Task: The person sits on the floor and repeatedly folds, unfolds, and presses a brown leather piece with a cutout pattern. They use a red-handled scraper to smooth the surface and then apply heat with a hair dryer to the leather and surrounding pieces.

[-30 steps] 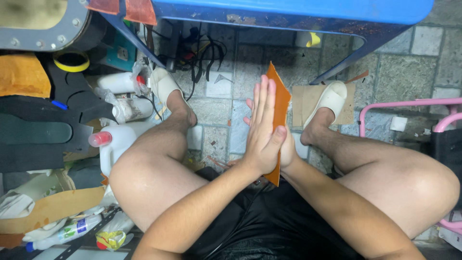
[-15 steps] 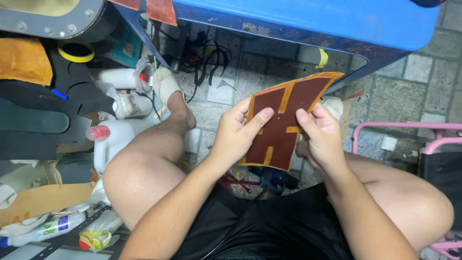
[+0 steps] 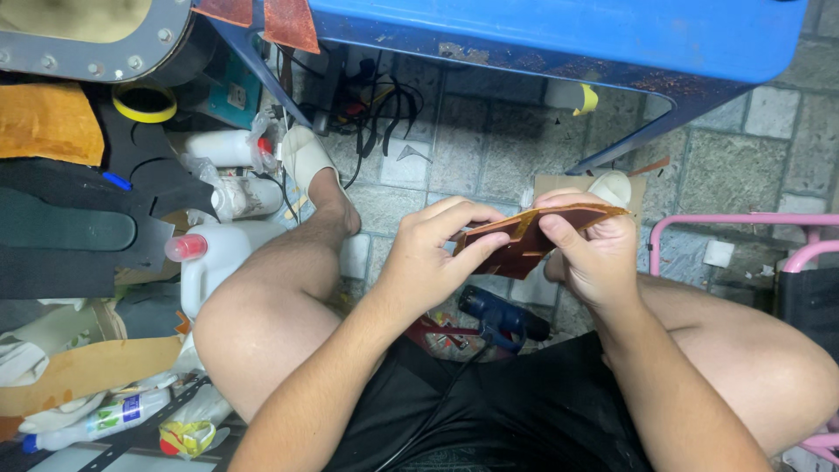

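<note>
Both hands grip one brown leather piece (image 3: 524,240) in front of the knees, above the tiled floor (image 3: 454,166). The left hand (image 3: 433,253) pinches its near-left edge between thumb and fingers; the right hand (image 3: 590,253) clamps the right end, thumb on top. The piece lies nearly edge-on to the camera, folded or bent along its length, so the step in hand looks like creasing or pressing the leather flat. The next move would call for firm, even finger pressure along the fold while keeping the two edges aligned. Half a second ago the piece was held open and tilted up, showing its inner face with lighter orange strips; now it is turned almost horizontal and closed. A blue-handled tool (image 3: 502,316) lies on the floor below, untouched.
</note>
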